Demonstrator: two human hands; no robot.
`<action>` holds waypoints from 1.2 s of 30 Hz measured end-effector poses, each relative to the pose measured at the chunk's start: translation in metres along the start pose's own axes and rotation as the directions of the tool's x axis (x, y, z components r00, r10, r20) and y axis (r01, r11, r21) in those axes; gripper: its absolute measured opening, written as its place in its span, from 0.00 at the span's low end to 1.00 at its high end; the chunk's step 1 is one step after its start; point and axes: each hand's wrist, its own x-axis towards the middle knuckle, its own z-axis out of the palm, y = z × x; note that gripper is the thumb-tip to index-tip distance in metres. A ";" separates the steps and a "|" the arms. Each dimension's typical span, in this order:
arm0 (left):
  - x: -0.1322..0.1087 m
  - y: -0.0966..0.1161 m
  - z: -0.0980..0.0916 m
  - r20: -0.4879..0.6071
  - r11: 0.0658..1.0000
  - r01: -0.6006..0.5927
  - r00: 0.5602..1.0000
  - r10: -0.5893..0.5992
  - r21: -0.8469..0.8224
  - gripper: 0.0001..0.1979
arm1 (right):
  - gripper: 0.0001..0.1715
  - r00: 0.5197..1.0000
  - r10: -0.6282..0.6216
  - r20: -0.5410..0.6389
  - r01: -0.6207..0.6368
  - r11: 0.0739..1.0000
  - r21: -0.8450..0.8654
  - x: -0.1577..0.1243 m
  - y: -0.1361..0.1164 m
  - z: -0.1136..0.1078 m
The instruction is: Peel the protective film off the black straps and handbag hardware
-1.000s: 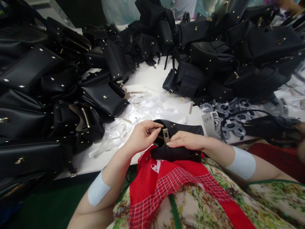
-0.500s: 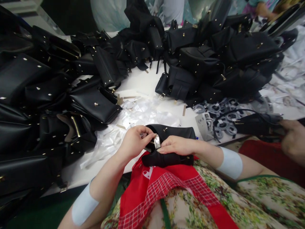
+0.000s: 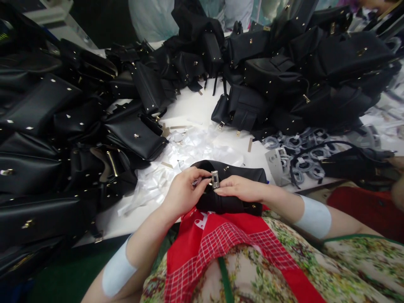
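A black handbag (image 3: 248, 173) rests at the table's near edge, against my red apron. A shiny metal clasp plate (image 3: 215, 179) with a slot stands up from it between my hands. My left hand (image 3: 186, 189) is closed in a pinch, thumb and index fingertips at the plate's left edge. Something small and pale shows inside its curled fingers, too small to name. My right hand (image 3: 238, 188) grips the bag's black strap or flap just right of the plate, thumb toward me.
Black handbags (image 3: 135, 130) are heaped on the left, with more bags (image 3: 274, 75) behind and to the right. Scraps of white film (image 3: 192, 147) cover the white table (image 3: 186, 105) ahead. Grey coiled rings (image 3: 304, 158) lie at right, beside a co-worker's arm (image 3: 397, 189).
The clasp plate has turned more upright and faces me. My left fingertips have shifted along its left edge. The whole view has swung slightly left; the co-worker's hand has moved toward the right edge.
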 end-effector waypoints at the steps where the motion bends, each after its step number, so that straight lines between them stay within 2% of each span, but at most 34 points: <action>1: 0.002 -0.002 -0.002 0.007 0.999 -0.052 0.999 0.052 0.014 0.08 | 0.27 1.000 -0.010 0.008 0.010 1.000 -0.010 0.001 0.000 0.000; 5: 0.015 -0.004 -0.017 0.141 0.976 -0.219 0.966 0.217 0.005 0.11 | 0.26 0.997 0.007 0.077 -0.003 0.999 -0.051 0.003 -0.002 0.000; 9: 0.019 -0.002 -0.028 0.174 0.966 -0.246 0.958 0.230 0.077 0.07 | 0.25 0.996 0.030 0.082 -0.034 0.999 0.040 0.003 0.000 -0.003; 12: 0.009 0.002 -0.023 0.249 0.917 -0.307 0.937 0.245 0.254 0.08 | 0.21 0.999 0.006 0.041 -0.010 0.995 0.101 0.003 0.003 -0.003; 17: -0.013 0.017 -0.004 0.385 0.731 -0.367 0.910 0.154 0.575 0.12 | 0.16 1.000 -0.007 0.004 0.006 0.989 0.147 0.004 0.009 -0.001; 20: -0.016 0.028 0.003 0.453 0.657 -0.394 0.887 0.089 0.643 0.13 | 0.15 1.000 0.002 -0.013 0.000 0.983 0.186 0.006 0.013 0.001; 22: -0.016 0.035 0.007 0.462 0.635 -0.386 0.885 0.052 0.669 0.14 | 0.15 1.000 0.018 -0.023 -0.014 0.983 0.184 0.007 0.015 0.001; 26: -0.015 0.040 0.014 0.455 0.598 -0.398 0.888 0.064 0.695 0.14 | 0.12 0.999 0.020 -0.045 -0.014 0.992 0.123 0.009 0.016 0.002; 30: -0.014 0.033 0.012 0.415 0.569 -0.438 0.892 0.179 0.696 0.12 | 0.11 0.999 -0.029 -0.024 0.031 0.993 0.110 0.009 0.013 0.002; 33: -0.006 0.024 0.004 0.227 0.618 -0.347 0.937 0.266 0.706 0.09 | 0.12 1.000 -0.001 -0.022 0.002 0.998 0.070 0.005 0.008 0.002; 36: 0.008 0.017 -0.005 -0.038 0.802 -0.210 0.960 0.277 0.559 0.08 | 0.13 0.999 0.037 -0.017 -0.037 0.999 0.019 0.002 0.003 0.003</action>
